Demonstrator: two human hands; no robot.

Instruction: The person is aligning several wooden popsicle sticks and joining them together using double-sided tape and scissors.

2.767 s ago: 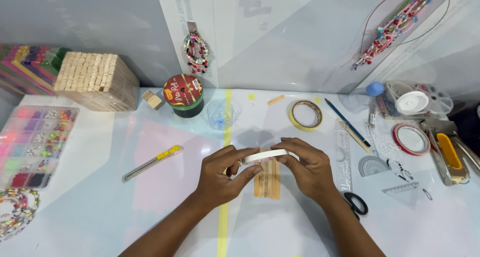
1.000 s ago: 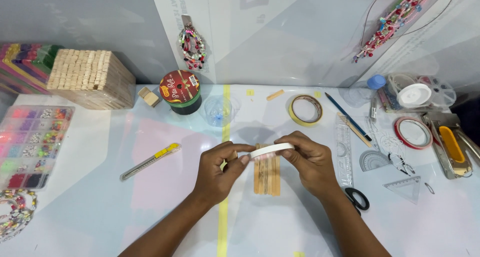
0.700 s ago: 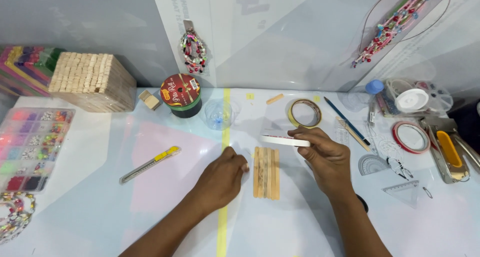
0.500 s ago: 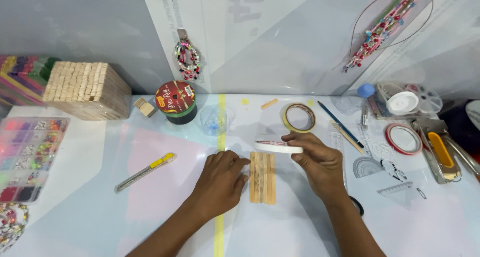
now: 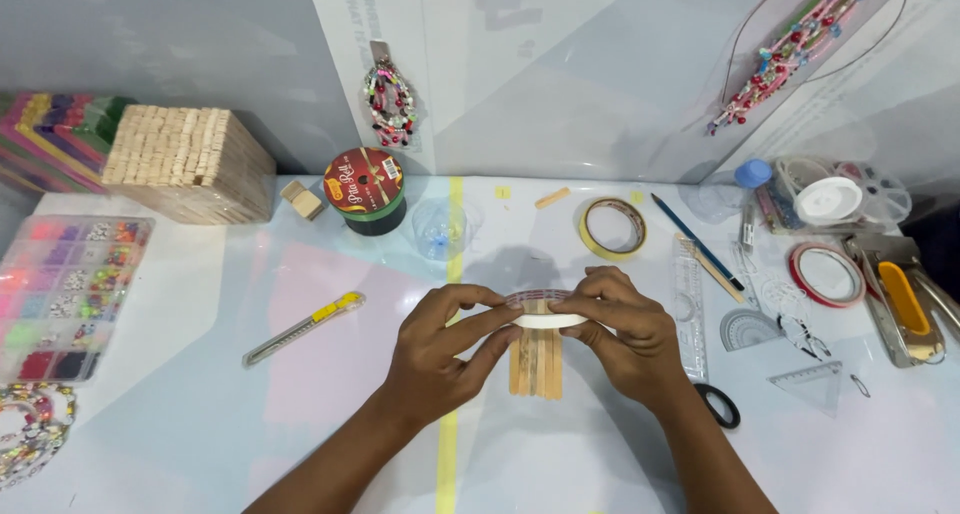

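Observation:
Both of my hands hold a white roll of tape just above the table's middle. My left hand pinches its left side with thumb and fingers. My right hand grips its right side. Under the roll lie several flat wooden sticks side by side, partly hidden by the roll and my fingers.
A yellow utility knife lies left of my hands. A yellow tape ring, a clear cup, a red-topped ribbon spool, a stack of wooden sticks, a bead box, rulers and a red-rimmed tape ring surround them.
My left hand had let go and rested on the table; it has now come back up and taken hold of the tape roll again. The roll sits lower, over the sticks.

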